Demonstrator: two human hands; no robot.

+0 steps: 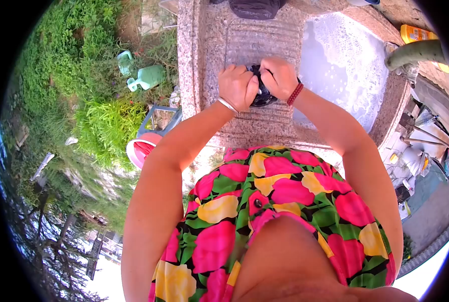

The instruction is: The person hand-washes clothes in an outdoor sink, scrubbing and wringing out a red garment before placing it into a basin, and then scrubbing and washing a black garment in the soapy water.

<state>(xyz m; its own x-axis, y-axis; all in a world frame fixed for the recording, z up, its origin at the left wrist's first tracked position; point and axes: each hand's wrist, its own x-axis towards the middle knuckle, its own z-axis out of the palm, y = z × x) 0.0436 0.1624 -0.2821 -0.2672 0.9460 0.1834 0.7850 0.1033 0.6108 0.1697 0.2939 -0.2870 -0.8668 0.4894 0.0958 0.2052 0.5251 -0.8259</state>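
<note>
A dark, wet, bunched-up cloth (pixel 262 95) lies on the ridged stone washboard (pixel 264 43). My left hand (pixel 238 86), with a silvery bangle at the wrist, is closed on the cloth's left side. On the other side my right hand (pixel 280 78), with a dark red beaded bracelet, grips it too. Both fists sit close together, and the fingertips are hidden beneath them. Another dark cloth (pixel 257 7) lies at the far end of the washboard. Soapy water (pixel 340 70) fills the basin right of my right hand.
A thick greenish hose or pipe (pixel 415 53) reaches over the basin's right edge, near a yellow-orange container (pixel 415 33). To the left are a pink bowl (pixel 143 149), a grey stool (pixel 159 120) and a green watering can (pixel 149 77) among plants.
</note>
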